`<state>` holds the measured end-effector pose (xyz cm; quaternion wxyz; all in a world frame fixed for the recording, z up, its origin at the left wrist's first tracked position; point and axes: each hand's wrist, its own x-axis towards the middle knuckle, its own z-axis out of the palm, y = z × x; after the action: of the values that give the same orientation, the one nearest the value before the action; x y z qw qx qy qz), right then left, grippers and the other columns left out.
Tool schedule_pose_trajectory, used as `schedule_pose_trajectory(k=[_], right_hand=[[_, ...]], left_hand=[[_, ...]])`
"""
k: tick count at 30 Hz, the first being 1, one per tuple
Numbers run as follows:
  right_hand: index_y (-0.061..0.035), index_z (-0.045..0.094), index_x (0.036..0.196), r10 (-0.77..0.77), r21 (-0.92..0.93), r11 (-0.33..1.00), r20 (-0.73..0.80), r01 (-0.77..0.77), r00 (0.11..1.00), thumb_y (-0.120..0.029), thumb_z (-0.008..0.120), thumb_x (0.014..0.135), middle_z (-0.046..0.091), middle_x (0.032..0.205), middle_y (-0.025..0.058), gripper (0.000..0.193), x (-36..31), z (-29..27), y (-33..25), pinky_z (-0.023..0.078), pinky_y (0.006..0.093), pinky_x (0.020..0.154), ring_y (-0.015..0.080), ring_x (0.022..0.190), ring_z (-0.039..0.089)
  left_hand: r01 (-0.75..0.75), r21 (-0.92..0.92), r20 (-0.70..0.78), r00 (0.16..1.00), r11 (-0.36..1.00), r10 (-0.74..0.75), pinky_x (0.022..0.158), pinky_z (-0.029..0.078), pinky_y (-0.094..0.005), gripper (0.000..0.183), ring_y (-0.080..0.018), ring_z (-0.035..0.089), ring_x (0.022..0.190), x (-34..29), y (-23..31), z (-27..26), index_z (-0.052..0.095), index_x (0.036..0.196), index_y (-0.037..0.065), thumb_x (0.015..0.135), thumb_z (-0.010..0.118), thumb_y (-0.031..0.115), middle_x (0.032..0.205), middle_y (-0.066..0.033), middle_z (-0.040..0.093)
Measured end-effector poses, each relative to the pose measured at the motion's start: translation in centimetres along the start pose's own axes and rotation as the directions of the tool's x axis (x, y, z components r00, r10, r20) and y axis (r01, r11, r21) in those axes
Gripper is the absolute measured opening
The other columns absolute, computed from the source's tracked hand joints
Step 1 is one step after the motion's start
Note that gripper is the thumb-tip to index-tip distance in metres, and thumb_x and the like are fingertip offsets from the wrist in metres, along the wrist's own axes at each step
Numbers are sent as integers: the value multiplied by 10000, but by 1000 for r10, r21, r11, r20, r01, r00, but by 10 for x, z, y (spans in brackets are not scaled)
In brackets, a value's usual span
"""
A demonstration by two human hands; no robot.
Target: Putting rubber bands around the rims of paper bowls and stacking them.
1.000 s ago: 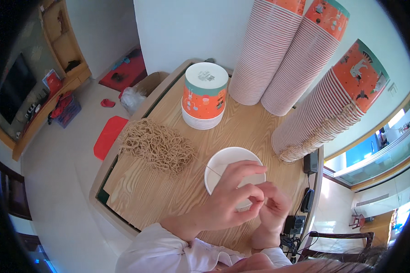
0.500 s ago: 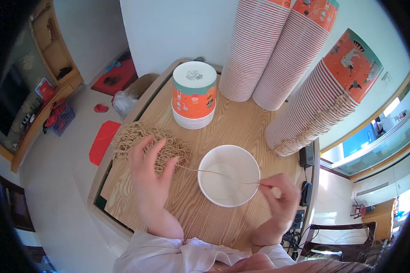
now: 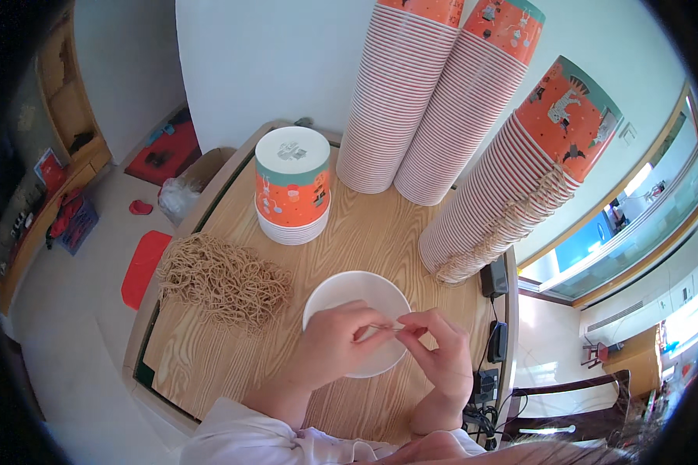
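My left hand [image 3: 340,341] and my right hand [image 3: 440,353] meet over a white paper tub [image 3: 349,288], fingertips pinched close together. Between them runs a short bit of thin tan cord [image 3: 385,326], gripped by both hands. The tub stands mouth up on the wooden table, and my hands cover part of its opening. To the left of my left hand lies a loose heap of tan cord [image 3: 221,279].
Upside-down orange tubs [image 3: 293,194] form a short stack behind. Two tall tub stacks [image 3: 399,101] [image 3: 473,101] stand against the wall. A third stack [image 3: 496,194] leans at right, cord strands along its side. Black adapters [image 3: 494,277] and cables line the table's right edge.
My left hand has come from over the cord heap to my right hand, and its spread fingers have closed on the cord. The whole view has shifted slightly.
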<state>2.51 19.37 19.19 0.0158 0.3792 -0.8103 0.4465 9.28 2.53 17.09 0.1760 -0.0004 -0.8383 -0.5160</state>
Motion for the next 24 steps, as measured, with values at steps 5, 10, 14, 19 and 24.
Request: schedule_pose_trajectory(k=[5, 10, 14, 19, 24], right_hand=[[-43, 687, 881, 24, -44, 999, -22, -25, 999, -2, 729, 731, 631, 768, 96, 161, -2, -12, 14, 490, 303, 592, 220, 693, 624], [-46, 687, 866, -53, -59, 997, -62, 50, 997, 3, 720, 728, 633, 780, 86, 150, -1, -3, 15, 485, 321, 585, 238, 702, 615], [-21, 683, 853, -167, -107, 981, -16, 165, 986, 43, 727, 697, 630, 816, 76, 174, 1, 1, 2, 485, 282, 610, 204, 730, 617], [-26, 685, 852, -113, -58, 992, -36, 110, 993, 42, 738, 687, 627, 811, 74, 186, 1, -3, 5, 488, 286, 631, 209, 751, 619], [-26, 687, 849, -70, -35, 997, -46, 69, 996, 26, 742, 694, 632, 806, 84, 173, 2, -4, 10, 493, 297, 624, 220, 744, 620]], left_hand=[[17, -15, -64, 998, 1000, -18, 555, 455, -301, 99, -194, 565, 611, 1, -2, -7, 684, 833, 76, 775, 724, 145, 759, -39, 601], [-110, 187, -103, 986, 976, 131, 708, 487, -329, 238, -244, 597, 827, 1, -8, -2, 651, 992, 81, 765, 719, 106, 936, -67, 612], [-301, -167, 11, 952, 939, 307, 709, 491, -327, 532, -243, 601, 805, -1, 8, 16, 490, 1241, 69, 757, 712, 74, 972, -102, 609], [88, -173, 165, 985, 981, -59, 507, 436, -285, 357, -154, 527, 527, -2, 10, 11, 592, 1130, 78, 796, 710, 119, 764, -71, 616], [-18, -31, -29, 999, 999, 17, 523, 445, -296, 165, -160, 562, 566, 0, 2, 4, 669, 956, 73, 802, 707, 121, 703, -46, 577]])
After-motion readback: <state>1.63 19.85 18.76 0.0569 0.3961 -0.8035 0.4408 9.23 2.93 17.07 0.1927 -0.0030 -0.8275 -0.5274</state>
